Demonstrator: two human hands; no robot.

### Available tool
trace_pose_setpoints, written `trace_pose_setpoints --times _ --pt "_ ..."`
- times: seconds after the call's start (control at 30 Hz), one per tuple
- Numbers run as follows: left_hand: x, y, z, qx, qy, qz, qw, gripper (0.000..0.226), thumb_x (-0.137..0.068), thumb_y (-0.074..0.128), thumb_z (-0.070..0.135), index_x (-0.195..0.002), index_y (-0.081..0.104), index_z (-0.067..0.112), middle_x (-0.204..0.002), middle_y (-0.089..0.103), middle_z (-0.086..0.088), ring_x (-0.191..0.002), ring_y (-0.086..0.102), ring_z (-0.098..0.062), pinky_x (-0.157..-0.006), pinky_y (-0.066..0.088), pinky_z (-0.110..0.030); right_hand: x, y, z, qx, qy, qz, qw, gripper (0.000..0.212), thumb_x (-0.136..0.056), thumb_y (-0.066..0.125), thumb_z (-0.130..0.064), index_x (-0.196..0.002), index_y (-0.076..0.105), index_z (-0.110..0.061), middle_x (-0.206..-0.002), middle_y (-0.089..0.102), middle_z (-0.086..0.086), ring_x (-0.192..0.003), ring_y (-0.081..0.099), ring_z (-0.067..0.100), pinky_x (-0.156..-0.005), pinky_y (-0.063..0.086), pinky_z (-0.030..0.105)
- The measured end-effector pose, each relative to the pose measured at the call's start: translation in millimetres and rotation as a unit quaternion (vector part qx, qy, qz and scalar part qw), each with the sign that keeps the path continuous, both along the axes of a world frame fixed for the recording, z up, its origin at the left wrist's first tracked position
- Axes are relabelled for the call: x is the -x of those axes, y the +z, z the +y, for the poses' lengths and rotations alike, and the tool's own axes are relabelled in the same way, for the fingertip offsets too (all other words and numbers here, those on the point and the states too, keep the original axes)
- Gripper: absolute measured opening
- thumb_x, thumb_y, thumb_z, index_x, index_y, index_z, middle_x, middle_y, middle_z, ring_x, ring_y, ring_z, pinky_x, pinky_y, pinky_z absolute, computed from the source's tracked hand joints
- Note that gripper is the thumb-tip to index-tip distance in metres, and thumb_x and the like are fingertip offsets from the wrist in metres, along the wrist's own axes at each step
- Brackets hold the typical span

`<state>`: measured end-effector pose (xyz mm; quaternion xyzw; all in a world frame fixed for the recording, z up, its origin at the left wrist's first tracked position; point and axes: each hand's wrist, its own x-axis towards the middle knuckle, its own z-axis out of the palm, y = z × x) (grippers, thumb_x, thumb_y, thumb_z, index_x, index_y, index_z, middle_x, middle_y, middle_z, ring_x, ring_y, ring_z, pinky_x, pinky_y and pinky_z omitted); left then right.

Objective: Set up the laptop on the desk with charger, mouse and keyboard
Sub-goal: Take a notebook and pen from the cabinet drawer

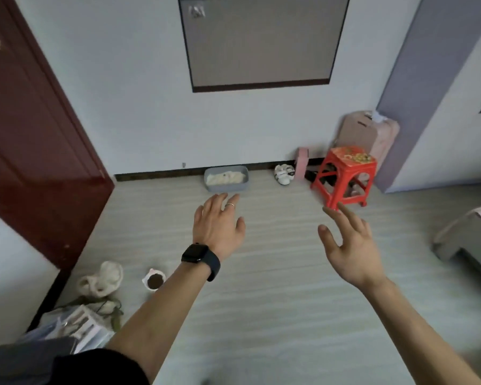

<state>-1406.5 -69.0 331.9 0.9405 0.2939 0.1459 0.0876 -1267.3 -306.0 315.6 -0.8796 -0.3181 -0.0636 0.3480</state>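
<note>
The left hand (pixel 218 222), a watch (pixel 200 258) on its wrist, and the right hand (pixel 350 245) reach out over the floor (pixel 261 315), each grip apart with fingers spread, holding nothing. No laptop, charger, mouse, keyboard or table is in view; there is only a grey tray (pixel 227 177) at 12 o'clock, a red stool (pixel 345 176) at 2 o'clock and a dark red door (pixel 34 134) at 9 o'clock. The setup appears not yet begun: everything remains to be fetched, placed and connected.
</note>
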Motion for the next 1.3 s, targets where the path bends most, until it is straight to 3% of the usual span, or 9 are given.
trace_pose_setpoints --times 0.3,0.5,0.73,1.03,1.2,1.3 --pt "-265 -24 37 0.06 -0.172 0.013 0.983 0.055 -0.094 0.049 0.037 -0.147 0.037 0.027 -0.151 0.036 0.001 -0.137 0.036 -0.021 -0.11 0.035 -0.037 -185 3 -13 0.045 -0.166 0.025 0.985 0.045 -0.098 0.058 -0.037 -0.142 0.055 -0.027 -0.157 0.041 0.006 -0.138 0.04 0.036 -0.113 0.031 0.043" --pt "-442 -2 53 0.044 -0.277 -0.002 0.96 0.055 -0.091 0.052 0.033 -0.145 0.04 0.027 -0.147 0.042 0.001 -0.133 0.041 -0.023 -0.106 0.039 -0.04 -297 24 -14 0.049 -0.273 0.026 0.96 0.047 -0.097 0.055 -0.042 -0.141 0.055 -0.027 -0.155 0.043 0.006 -0.136 0.042 0.038 -0.113 0.037 0.048" --pt "-626 -3 8 -0.016 -0.389 -0.039 0.92 0.052 -0.085 0.06 0.033 -0.136 0.054 0.025 -0.137 0.053 -0.002 -0.121 0.052 -0.028 -0.098 0.043 -0.039 -422 20 -59 0.05 -0.36 0.03 0.931 0.046 -0.096 0.06 -0.037 -0.141 0.055 -0.025 -0.154 0.045 0.004 -0.136 0.042 0.034 -0.111 0.036 0.044" --pt "-882 -4 -88 -0.052 -0.439 -0.045 0.896 0.048 -0.085 0.056 0.036 -0.133 0.056 0.029 -0.137 0.053 -0.001 -0.124 0.051 -0.024 -0.102 0.042 -0.039 -664 3 -139 0.042 -0.378 0.05 0.924 0.046 -0.098 0.058 -0.034 -0.141 0.057 -0.019 -0.148 0.052 0.006 -0.137 0.045 0.032 -0.112 0.034 0.041" --pt "-1015 0 -106 -0.068 -0.44 -0.054 0.894 0.044 -0.082 0.056 0.034 -0.124 0.064 0.024 -0.127 0.06 -0.005 -0.113 0.058 -0.026 -0.094 0.047 -0.039 -802 6 -164 0.04 -0.373 0.046 0.926 0.066 -0.089 0.036 -0.057 -0.139 0.058 -0.02 -0.146 0.054 0.006 -0.135 0.047 0.033 -0.112 0.036 0.043" --pt "-1108 -6 -120 -0.066 -0.457 -0.038 0.886 0.051 -0.08 0.049 0.036 -0.128 0.062 0.025 -0.13 0.058 -0.006 -0.116 0.057 -0.026 -0.096 0.047 -0.04 -887 -2 -179 0.048 -0.377 0.043 0.924 0.065 -0.089 0.036 -0.056 -0.139 0.057 -0.02 -0.147 0.054 0.005 -0.134 0.048 0.031 -0.111 0.037 0.042"
